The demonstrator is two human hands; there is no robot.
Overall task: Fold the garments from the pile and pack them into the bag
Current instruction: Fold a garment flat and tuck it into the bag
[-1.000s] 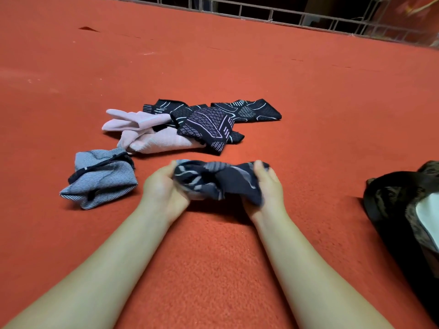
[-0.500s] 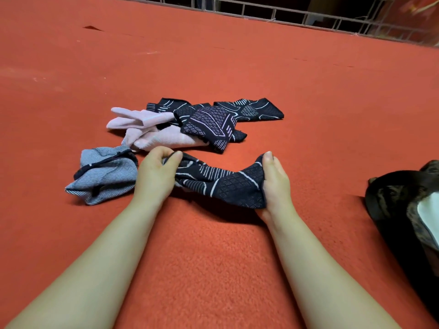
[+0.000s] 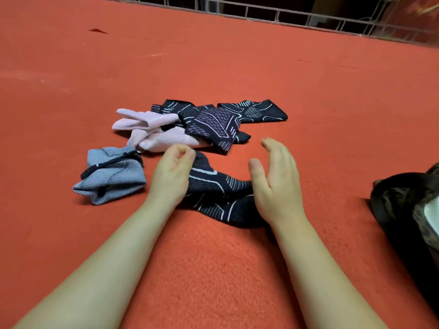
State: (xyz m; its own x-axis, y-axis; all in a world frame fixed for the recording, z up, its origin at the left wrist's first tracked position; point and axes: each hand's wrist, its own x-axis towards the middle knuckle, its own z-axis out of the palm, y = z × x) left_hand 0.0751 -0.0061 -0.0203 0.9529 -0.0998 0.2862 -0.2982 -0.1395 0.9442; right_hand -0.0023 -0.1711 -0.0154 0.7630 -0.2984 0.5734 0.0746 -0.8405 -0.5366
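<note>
A dark navy sock with white line patterns lies stretched on the red carpet between my hands. My left hand sits on its left end, fingers curled, with thumb and forefinger pinching the far corner. My right hand hovers over the sock's right end, fingers straight and spread, holding nothing. Behind lies the pile: several dark patterned socks over pale pink ones. A dark camouflage bag stands open at the right edge, with something white inside.
A bundled blue-grey striped garment lies just left of my left hand. The red carpet stretches all around. A wire fence runs along the far edge.
The bunched sock was pulled out lengthwise and laid on the carpet. My right hand has let go of its right end and lifted with the fingers spread.
</note>
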